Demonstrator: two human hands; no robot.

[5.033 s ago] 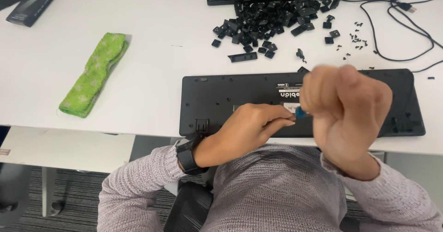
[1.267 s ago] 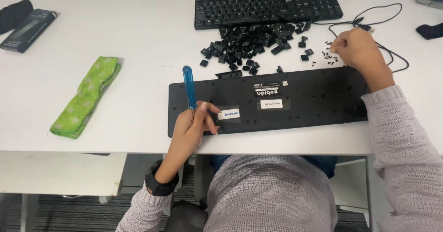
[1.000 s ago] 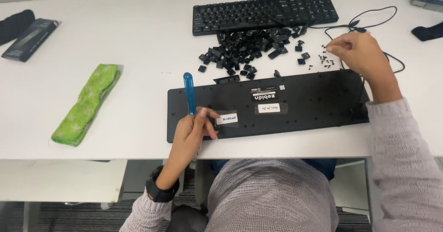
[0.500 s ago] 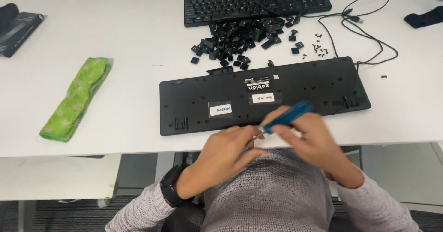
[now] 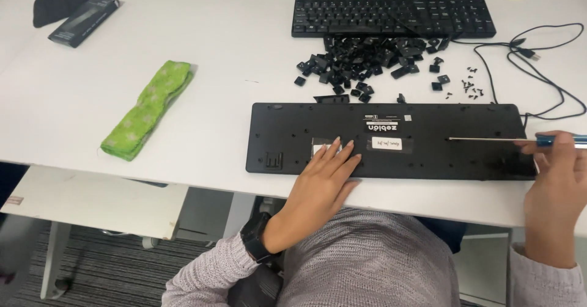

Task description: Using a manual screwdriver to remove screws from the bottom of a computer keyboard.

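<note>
At the far left of the white desk (image 5: 183,32) a dark pouch (image 5: 60,1) and a flat black box (image 5: 84,20) are lying, and nearer the front a folded green cloth (image 5: 147,110) is resting well apart from everything else. The left hand (image 5: 324,182) is pressing open and flat on the overturned keyboard (image 5: 391,141), fingers spread over a white label, holding nothing. That keyboard is lying back-up along the desk's near edge; it looks like a light, stiff plastic shell that could slide, so pinning it flat or taking it by its long edges seems wisest. Behind it a heap of loose keycaps (image 5: 367,65) and tiny screws (image 5: 471,87) is sitting before a second keyboard (image 5: 394,15), with a cable (image 5: 538,75) looping right. The right hand (image 5: 553,185) is closing around the blue-handled screwdriver (image 5: 501,139), its shaft lying over the keyboard's back. Open room is lying mostly leftward.
</note>
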